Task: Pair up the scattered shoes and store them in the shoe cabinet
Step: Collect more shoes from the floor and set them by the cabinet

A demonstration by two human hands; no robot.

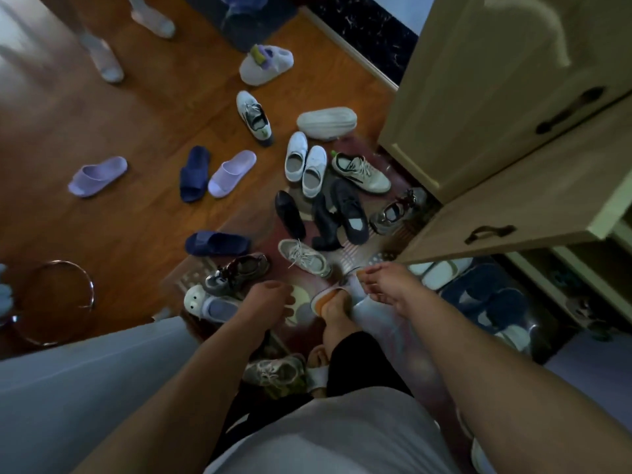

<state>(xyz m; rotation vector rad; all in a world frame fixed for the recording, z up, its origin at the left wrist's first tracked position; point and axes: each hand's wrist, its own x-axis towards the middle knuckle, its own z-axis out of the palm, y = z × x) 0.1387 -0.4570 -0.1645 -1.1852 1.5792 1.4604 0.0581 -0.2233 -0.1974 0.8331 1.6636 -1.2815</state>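
Seen from the head camera looking down, a person bends over a floor strewn with shoes. The right hand (386,285) pinches the edge of a pale slipper (355,302), fingers and thumb curled round its rim; the slipper hangs just below the fingers, over a patterned rug (359,254). It is light blue-white and soft-looking. The left hand (270,299) hovers close to the left of it, fingers loosely curled and holding nothing, just above a grey trainer (236,273) and a white slipper with eyes (205,302). Farther off lie two lilac slides (97,176), navy slides (195,172), a pair of white shoes (306,164) and dark shoes (349,213). The shoe cabinet (513,138) stands at right, its doors open.
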